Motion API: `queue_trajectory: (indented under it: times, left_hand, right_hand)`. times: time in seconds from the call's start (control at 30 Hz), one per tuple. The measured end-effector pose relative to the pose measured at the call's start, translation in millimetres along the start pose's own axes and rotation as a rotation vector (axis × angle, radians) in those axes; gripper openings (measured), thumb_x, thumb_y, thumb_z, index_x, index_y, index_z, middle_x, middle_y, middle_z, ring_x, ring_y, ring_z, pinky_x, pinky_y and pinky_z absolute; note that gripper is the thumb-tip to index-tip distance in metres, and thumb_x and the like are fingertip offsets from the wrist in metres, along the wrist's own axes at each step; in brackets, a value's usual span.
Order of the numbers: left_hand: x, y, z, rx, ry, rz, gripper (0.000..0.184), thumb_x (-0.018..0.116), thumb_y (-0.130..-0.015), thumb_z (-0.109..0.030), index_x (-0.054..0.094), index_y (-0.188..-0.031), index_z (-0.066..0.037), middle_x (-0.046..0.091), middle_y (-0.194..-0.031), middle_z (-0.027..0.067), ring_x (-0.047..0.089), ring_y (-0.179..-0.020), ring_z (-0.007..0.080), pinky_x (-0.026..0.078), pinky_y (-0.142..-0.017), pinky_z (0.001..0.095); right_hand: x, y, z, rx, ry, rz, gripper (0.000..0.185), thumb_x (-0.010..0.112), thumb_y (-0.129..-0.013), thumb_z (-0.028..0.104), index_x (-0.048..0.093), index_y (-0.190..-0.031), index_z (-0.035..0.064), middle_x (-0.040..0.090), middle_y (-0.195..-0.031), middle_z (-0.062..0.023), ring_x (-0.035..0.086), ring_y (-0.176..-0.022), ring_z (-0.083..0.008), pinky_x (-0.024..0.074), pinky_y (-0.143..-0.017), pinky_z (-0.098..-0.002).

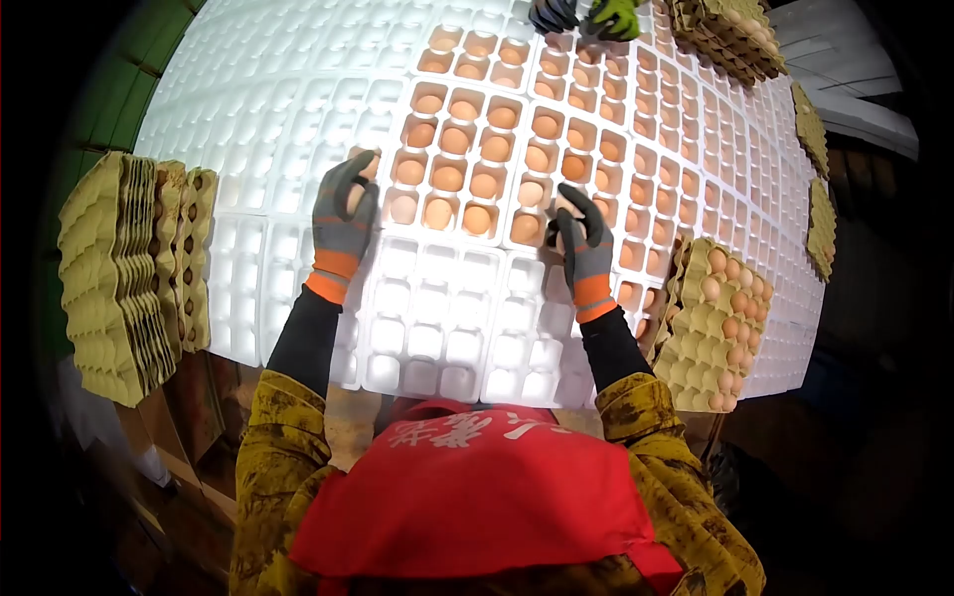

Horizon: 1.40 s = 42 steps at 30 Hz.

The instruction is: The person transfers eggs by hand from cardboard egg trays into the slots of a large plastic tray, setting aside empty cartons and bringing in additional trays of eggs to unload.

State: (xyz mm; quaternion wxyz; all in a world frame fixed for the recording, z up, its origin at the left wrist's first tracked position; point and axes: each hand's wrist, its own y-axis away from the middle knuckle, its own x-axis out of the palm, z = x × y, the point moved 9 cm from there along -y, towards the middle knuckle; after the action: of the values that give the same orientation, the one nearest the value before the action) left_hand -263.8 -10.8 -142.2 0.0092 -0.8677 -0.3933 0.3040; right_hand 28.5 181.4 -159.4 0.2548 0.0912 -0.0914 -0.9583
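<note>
My left hand (345, 214), in a grey glove with an orange cuff, has its fingers curled round eggs (355, 198) over the white foam trays, left of a filled block. My right hand (581, 238), gloved the same way, closes on an egg (568, 206) above a partly filled white tray (514, 238). Between my hands, brown eggs (448, 178) sit singly in the square cells of a white tray. Nearer my body, the cells of a white foam tray (429, 308) hold no eggs.
Stacked pulp cartons (114, 278) stand at the left edge. A pulp carton (696, 343) with several eggs lies at the right. More egg cartons (730, 35) are at the back right. Another person's gloved hands (611, 20) reach in at the top.
</note>
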Motion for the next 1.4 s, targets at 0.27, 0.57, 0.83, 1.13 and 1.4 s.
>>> queue_trajectory:
  times: [0.27,0.57,0.83,1.13,1.4]
  left_hand:
    - [36,13,33,0.316,-0.487,0.010,0.032,0.055,-0.094,-0.009,0.068,-0.123,-0.013,0.067,-0.128,0.0103,0.058,-0.127,0.0276,0.026,-0.119,0.0508]
    - [63,35,-77,0.221,0.003,-0.101,0.036,0.061,-0.099,-0.009,0.060,-0.134,-0.001,0.062,-0.135,0.0121,0.055,-0.129,0.0254,0.039,-0.111,0.0366]
    - [286,230,-387,0.580,0.279,0.597,0.046,0.080,-0.080,-0.019,0.067,-0.123,-0.009,0.065,-0.114,0.0140,0.061,-0.106,0.0332,0.050,-0.093,0.0420]
    - [430,337,-456,0.747,-0.161,0.867,0.048,0.079,-0.073,-0.020,0.065,-0.117,-0.011,0.062,-0.112,0.0095,0.061,-0.105,0.0311,0.050,-0.088,0.0431]
    - [400,279,-397,-0.416,0.726,0.778,0.035,0.075,-0.087,-0.011,0.065,-0.119,0.001,0.068,-0.099,0.0044,0.063,-0.086,0.0121,0.054,-0.078,0.0278]
  right_hand:
    - [5,29,11,-0.687,0.741,-0.051,0.040,0.061,-0.092,0.014,0.059,-0.132,0.0097,0.058,-0.134,-0.0157,0.051,-0.126,-0.0377,0.0402,-0.109,-0.0474]
    - [-223,190,75,-0.393,0.826,-0.291,0.045,0.067,-0.087,0.009,0.062,-0.132,0.0110,0.061,-0.128,-0.0128,0.056,-0.118,-0.0339,0.0473,-0.101,-0.0430]
    - [-441,274,27,-0.088,1.183,-0.153,0.044,0.072,-0.085,0.016,0.063,-0.128,0.0162,0.062,-0.127,-0.0106,0.058,-0.115,-0.0321,0.0490,-0.097,-0.0439]
    - [-492,265,-48,-0.091,0.391,-0.097,0.035,0.075,-0.086,0.015,0.067,-0.119,0.0086,0.066,-0.117,-0.0046,0.067,-0.099,-0.0231,0.0561,-0.084,-0.0365]
    - [-498,274,-71,0.177,-1.050,-0.177,0.042,0.064,-0.096,0.019,0.055,-0.133,0.0015,0.068,-0.105,-0.0090,0.068,-0.096,-0.0169,0.0560,-0.084,-0.0300]
